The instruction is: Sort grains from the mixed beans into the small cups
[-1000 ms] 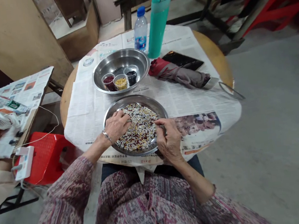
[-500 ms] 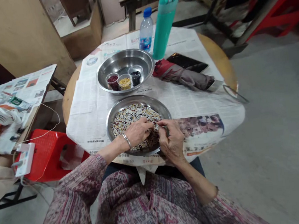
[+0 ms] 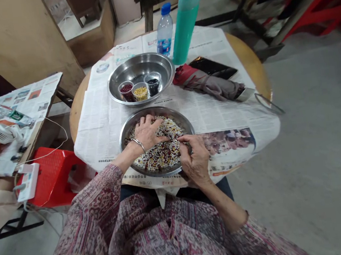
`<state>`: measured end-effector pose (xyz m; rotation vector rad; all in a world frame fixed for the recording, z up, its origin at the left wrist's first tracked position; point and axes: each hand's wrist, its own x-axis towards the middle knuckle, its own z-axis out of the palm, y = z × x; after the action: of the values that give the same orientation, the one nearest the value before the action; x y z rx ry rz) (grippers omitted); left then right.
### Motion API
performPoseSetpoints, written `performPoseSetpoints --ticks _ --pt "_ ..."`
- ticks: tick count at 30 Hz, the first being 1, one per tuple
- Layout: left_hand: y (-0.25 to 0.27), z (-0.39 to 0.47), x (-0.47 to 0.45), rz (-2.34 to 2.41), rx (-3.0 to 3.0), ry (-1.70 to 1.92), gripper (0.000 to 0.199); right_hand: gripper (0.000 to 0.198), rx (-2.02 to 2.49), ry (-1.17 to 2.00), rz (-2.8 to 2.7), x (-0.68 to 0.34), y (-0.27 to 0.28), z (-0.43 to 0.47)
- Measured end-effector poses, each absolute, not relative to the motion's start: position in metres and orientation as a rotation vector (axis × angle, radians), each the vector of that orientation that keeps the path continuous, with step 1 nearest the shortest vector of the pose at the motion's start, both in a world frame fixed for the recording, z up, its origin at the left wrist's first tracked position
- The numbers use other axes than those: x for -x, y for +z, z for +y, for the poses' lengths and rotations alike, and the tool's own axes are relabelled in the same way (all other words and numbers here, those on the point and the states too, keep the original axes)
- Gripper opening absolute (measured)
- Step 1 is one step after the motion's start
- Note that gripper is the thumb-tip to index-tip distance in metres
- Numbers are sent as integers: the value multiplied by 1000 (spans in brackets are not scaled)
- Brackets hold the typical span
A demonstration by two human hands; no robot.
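The near steel basin (image 3: 145,112) holds a spread of mixed beans and grains (image 3: 158,156), white, dark red, yellow and black. My left hand (image 3: 149,133), a silver bangle at its wrist, lies over the left part of the mix with fingers spread. Over the right rim is my right hand (image 3: 195,157), thumb and forefinger drawn together; anything between them is too small to make out. Behind, a second steel basin (image 3: 166,69) contains a clear cup of red beans (image 3: 126,92), a cup of yellow beans (image 3: 140,92) and a cup of black beans (image 3: 153,86).
Newspaper (image 3: 97,123) covers the round table. A water bottle (image 3: 165,34), a teal bottle (image 3: 188,22), a folded umbrella (image 3: 208,83) and a dark flat item (image 3: 213,67) stand or lie toward the back. On the left, a red stool (image 3: 53,172) carries a power strip (image 3: 30,180).
My left hand has moved away from my right hand, up and left across the mix, and its fingers have spread. My right hand stays near the right rim, still pinched.
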<state>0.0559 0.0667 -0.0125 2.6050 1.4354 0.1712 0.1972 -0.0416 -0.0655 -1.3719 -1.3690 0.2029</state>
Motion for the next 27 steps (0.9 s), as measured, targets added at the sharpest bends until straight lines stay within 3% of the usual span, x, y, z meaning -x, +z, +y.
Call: performPoseSetpoints --ticks 4,12,21,27 --pt "-14 65 -60 1212 -2558 124 20 15 1373 201 -1372 -197 -66 -42" --pt "5 8 -21 812 -2552 38 16 14 1367 185 -1366 -197 -65 -41" --pt "2 16 -19 624 -2893 55 27 13 1369 175 -1376 -196 -67 -41" --pt "-2 39 -31 974 -2788 -9 57 16 1370 205 -1372 -197 -65 -41"
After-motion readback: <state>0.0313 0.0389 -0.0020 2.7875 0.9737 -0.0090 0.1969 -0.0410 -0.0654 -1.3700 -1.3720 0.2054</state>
